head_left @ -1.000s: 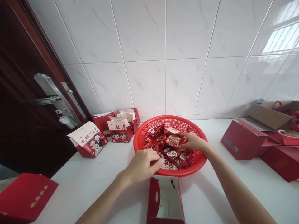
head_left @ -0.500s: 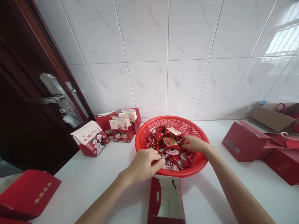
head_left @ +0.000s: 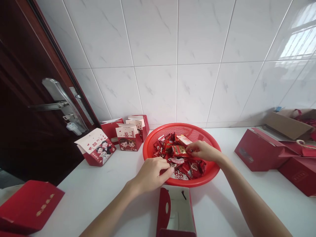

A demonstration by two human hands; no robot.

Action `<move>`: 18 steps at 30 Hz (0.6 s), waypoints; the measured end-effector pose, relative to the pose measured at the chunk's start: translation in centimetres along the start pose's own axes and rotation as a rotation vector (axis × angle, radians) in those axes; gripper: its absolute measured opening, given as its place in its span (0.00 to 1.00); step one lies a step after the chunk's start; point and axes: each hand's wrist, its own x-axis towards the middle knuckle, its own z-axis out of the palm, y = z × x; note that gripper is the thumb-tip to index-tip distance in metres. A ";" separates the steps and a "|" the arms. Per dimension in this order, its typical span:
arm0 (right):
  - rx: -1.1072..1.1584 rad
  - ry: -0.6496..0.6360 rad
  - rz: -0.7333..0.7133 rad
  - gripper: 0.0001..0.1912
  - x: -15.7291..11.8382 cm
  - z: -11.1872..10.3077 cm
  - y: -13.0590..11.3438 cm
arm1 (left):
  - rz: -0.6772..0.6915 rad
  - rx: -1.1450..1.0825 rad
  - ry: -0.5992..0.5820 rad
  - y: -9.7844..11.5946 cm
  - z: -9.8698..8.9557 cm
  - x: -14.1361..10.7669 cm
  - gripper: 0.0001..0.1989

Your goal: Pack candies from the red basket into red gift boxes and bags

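Note:
A round red plastic basket (head_left: 209, 171) holds a heap of red-wrapped packets (head_left: 187, 168). My left hand (head_left: 153, 172) rests at the basket's near left rim, its fingers curled over the edge; whether anything is in them is hidden. My right hand (head_left: 203, 151) reaches in from the right, and its fingertips touch a gold and red packet (head_left: 179, 150) on top of the heap. Below the basket stands an open red box (head_left: 181, 210) with a pale inside; only a small dark mark shows on its inner wall.
Several red and cream printed boxes (head_left: 128, 138) stand at the back left. A red box (head_left: 32, 205) sits at the near left, more red boxes (head_left: 264, 151) and a cardboard carton (head_left: 287, 125) at the right. Behind are a tiled wall (head_left: 155, 92) and a dark door (head_left: 22, 98).
My right hand has moved slightly up and left across the heap, and some packets under it have shifted. My left hand stays in the same place.

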 end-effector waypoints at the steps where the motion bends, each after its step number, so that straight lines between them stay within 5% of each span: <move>1: 0.074 0.010 -0.033 0.14 -0.1 -0.1 -0.1 | -0.004 0.003 -0.004 0.0 0.0 0.0 0.22; 8: 0.553 0.012 -0.176 0.17 -1.7 -0.9 -2.6 | -0.117 -0.121 0.025 0.7 -0.4 -0.1 0.11; 13: 0.656 -0.032 -0.330 0.15 -2.4 -0.3 -4.6 | -0.214 -0.305 0.067 0.9 -0.6 -0.2 0.23; 18: 0.706 -0.068 -0.474 0.11 -2.7 0.6 -5.9 | -0.148 -0.693 0.022 0.4 -1.5 -0.3 0.23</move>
